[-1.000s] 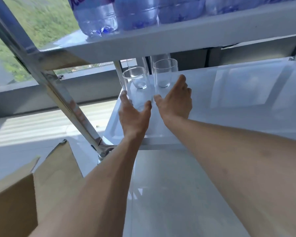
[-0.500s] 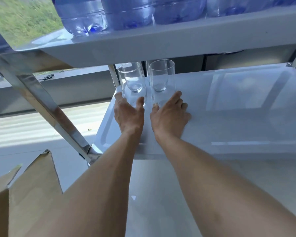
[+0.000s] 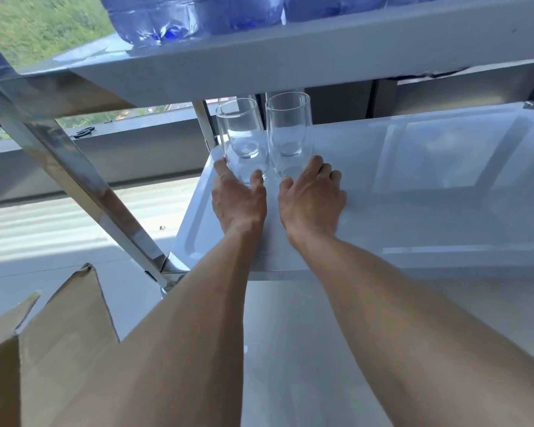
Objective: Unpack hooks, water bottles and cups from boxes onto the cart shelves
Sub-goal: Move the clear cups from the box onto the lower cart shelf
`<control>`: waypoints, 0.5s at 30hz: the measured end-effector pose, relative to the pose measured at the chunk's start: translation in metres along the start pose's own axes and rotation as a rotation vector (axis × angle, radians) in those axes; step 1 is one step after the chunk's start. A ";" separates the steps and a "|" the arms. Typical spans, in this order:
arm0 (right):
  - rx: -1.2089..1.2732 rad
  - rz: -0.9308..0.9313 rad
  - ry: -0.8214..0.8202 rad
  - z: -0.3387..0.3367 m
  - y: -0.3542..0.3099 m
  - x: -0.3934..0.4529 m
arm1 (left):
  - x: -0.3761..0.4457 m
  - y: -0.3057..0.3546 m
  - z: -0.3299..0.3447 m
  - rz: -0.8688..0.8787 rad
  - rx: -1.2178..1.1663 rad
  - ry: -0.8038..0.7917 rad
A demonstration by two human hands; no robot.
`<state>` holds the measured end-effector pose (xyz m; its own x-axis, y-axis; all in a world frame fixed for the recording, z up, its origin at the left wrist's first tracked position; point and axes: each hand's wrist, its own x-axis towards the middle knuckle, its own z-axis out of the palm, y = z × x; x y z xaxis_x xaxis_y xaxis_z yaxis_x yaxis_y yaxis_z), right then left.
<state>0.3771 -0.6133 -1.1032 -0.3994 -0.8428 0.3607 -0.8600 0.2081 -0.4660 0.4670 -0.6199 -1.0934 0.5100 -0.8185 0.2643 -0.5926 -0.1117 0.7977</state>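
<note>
Two clear double-walled glass cups stand upright side by side at the back left corner of the white middle cart shelf (image 3: pixel 413 211). My left hand (image 3: pixel 238 201) holds the base of the left cup (image 3: pixel 239 134), with the thumb on one side and the fingers on the other. In the same way my right hand (image 3: pixel 312 201) grips the base of the right cup (image 3: pixel 289 127). The cups nearly touch each other. Water bottles (image 3: pixel 154 20) lie in a row on the top shelf (image 3: pixel 290 53) above.
An open cardboard box (image 3: pixel 43 349) sits at the lower left by my left forearm. A slanted chrome cart post (image 3: pixel 84 186) runs along the left. The top shelf hangs low over the cups. The middle shelf stretches bare to the right.
Both hands have kept hold of the cups' bases and brought them down onto the shelf by the back left post. My right fingers have curled in lower round the base.
</note>
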 end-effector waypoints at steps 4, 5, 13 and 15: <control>0.055 -0.020 -0.005 -0.001 0.001 0.000 | 0.004 0.003 0.004 -0.014 0.135 0.022; 0.063 -0.046 -0.011 -0.001 0.001 0.000 | 0.006 0.003 0.005 -0.020 0.165 0.017; 0.076 -0.158 -0.046 -0.003 0.000 -0.003 | 0.004 0.000 0.006 0.029 0.258 0.027; 0.066 -0.155 -0.057 -0.002 0.001 -0.003 | 0.003 0.001 0.005 0.031 0.256 0.031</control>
<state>0.3774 -0.6095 -1.1034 -0.2433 -0.8895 0.3867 -0.8863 0.0420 -0.4612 0.4650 -0.6251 -1.0949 0.5059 -0.8064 0.3062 -0.7445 -0.2289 0.6271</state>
